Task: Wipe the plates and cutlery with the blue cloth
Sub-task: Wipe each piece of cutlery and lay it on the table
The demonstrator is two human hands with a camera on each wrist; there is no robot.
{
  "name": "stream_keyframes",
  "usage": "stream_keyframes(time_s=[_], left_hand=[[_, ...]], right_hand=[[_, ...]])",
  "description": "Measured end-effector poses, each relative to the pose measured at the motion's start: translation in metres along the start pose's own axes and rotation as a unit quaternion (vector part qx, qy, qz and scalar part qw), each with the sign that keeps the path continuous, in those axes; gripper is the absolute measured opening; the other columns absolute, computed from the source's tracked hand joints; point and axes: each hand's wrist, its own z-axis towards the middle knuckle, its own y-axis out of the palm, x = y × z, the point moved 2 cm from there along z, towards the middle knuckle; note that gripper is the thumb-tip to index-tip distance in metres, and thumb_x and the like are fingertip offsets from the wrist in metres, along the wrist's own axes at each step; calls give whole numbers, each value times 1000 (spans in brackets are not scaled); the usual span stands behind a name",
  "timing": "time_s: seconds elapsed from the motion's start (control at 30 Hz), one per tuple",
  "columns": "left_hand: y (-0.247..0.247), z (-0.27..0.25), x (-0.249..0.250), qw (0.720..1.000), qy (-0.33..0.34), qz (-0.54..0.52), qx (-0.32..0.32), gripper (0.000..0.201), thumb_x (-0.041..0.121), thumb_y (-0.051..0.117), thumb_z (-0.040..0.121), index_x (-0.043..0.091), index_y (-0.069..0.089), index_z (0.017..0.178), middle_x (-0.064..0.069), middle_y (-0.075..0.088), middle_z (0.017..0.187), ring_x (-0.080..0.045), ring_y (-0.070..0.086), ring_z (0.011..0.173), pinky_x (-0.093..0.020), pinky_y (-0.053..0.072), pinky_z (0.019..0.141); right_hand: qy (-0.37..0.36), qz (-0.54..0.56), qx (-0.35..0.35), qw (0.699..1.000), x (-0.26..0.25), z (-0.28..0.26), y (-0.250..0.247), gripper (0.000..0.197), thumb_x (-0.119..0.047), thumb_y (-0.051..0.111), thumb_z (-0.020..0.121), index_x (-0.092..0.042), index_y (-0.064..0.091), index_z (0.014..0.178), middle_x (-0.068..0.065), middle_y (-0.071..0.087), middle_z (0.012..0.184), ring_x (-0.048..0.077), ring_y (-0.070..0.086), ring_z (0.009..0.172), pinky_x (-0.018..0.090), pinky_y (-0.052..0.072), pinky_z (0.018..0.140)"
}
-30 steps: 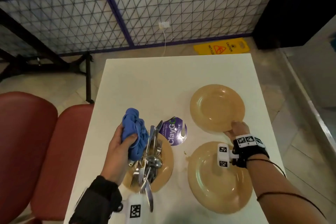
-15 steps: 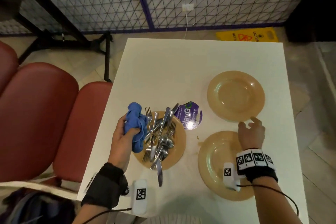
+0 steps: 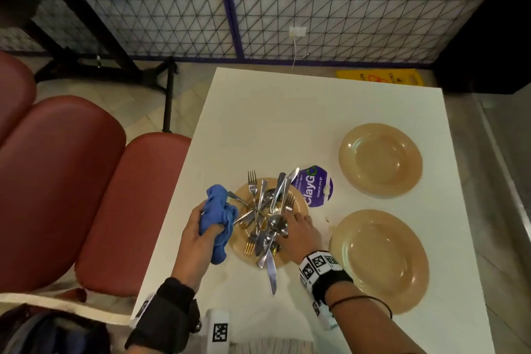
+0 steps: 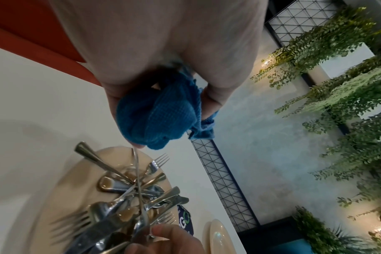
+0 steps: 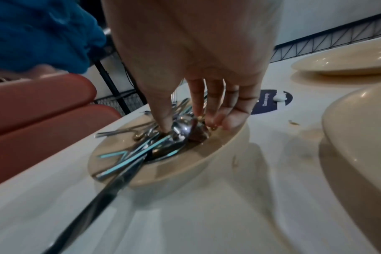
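At a white table (image 3: 287,123), a person's left hand (image 3: 198,236) grips the bunched blue cloth (image 3: 218,215) at about 9 o'clock of the plate (image 3: 298,201) piled with cutlery (image 3: 265,218), apparently keeping it ready just beside the work. The right hand (image 3: 298,236) reaches in from 4 o'clock, thumb and fingertips (image 5: 228,122) curled down onto a spoon (image 5: 180,130) in the heap; whether they have closed on it cannot be told. It looks like the opening pick of one piece for wiping. Two bare plates (image 3: 379,159) (image 3: 379,261) lie well apart at 2 and 4 o'clock, seemingly left free to take cleaned pieces. A purple sticker (image 3: 314,185) sits at the pile's 1 o'clock.
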Motion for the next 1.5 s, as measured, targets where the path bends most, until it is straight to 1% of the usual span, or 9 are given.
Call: stream_keyframes(time_s=[0.33, 0.53, 0.73, 0.83, 0.93, 1.07, 1.17, 1.27, 1.5], left_hand=[[-42, 20, -22, 998, -9, 26, -54, 47, 5, 57, 98, 28, 50, 138, 3, 64, 129, -16, 62, 119, -38, 46, 104], [-51, 35, -23, 995, -1, 42, -89, 54, 6, 60, 97, 31, 46, 143, 3, 60, 136, -15, 60, 122, -33, 47, 100], [-44, 39, -23, 989, -10, 54, -135, 56, 1, 58, 96, 26, 44, 144, 2, 60, 132, -13, 59, 119, -29, 46, 97], [-33, 39, -18, 986, -23, 46, -158, 50, 16, 60, 87, 27, 51, 135, 2, 66, 125, -16, 63, 117, -38, 49, 103], [-20, 43, -18, 986, -48, -8, -162, 49, 21, 55, 83, 24, 56, 132, 0, 68, 127, -19, 64, 120, -47, 45, 111], [9, 38, -14, 966, -106, -131, -195, 34, 17, 46, 104, 22, 58, 136, -4, 69, 130, -22, 66, 119, -37, 53, 96], [38, 25, -12, 953, -116, -156, -231, 38, 16, 46, 105, 22, 51, 142, -11, 67, 133, -30, 66, 120, -46, 53, 100], [57, 19, -14, 963, -98, -110, -224, 46, 19, 51, 104, 26, 43, 149, -7, 62, 139, -27, 64, 122, -48, 52, 105], [61, 40, 40, 978, -58, -161, -117, 29, 17, 50, 105, 14, 58, 132, -16, 68, 127, -30, 66, 114, -39, 54, 92]], right_hand=[[59, -15, 35, 998, -2, 16, 12, 47, -33, 69, 87, -23, 46, 127, -3, 51, 130, 20, 47, 122, 37, 48, 97], [76, 36, 23, 996, 0, 22, 9, 29, -19, 72, 84, -27, 49, 100, -7, 64, 97, 13, 63, 85, 34, 57, 81], [39, 95, 15, 995, 0, 6, -5, 11, -21, 73, 86, -24, 63, 89, -11, 67, 87, 6, 62, 82, 19, 45, 75], [32, 176, 12, 984, -2, -9, -14, 14, -21, 76, 84, -27, 64, 82, -11, 66, 75, -4, 58, 71, 12, 38, 67], [26, 290, 15, 956, -3, -20, -23, 11, -21, 80, 80, -20, 70, 84, -5, 72, 75, 1, 64, 71, 18, 47, 74], [7, 473, -23, 881, -14, -31, -31, 17, -10, 81, 79, -9, 74, 95, 6, 77, 91, 19, 72, 86, 32, 56, 83], [-26, 524, -44, 850, -26, -35, -36, 23, -2, 75, 82, 4, 71, 103, 14, 75, 94, 24, 71, 85, 32, 58, 80], [-45, 514, -38, 856, -30, -38, -40, 13, 3, 71, 85, 4, 71, 98, 12, 72, 86, 18, 68, 78, 27, 56, 75], [-99, 466, -81, 876, -23, -70, -49, 11, -4, 75, 83, -8, 74, 93, 0, 76, 88, 13, 72, 84, 22, 55, 77]])
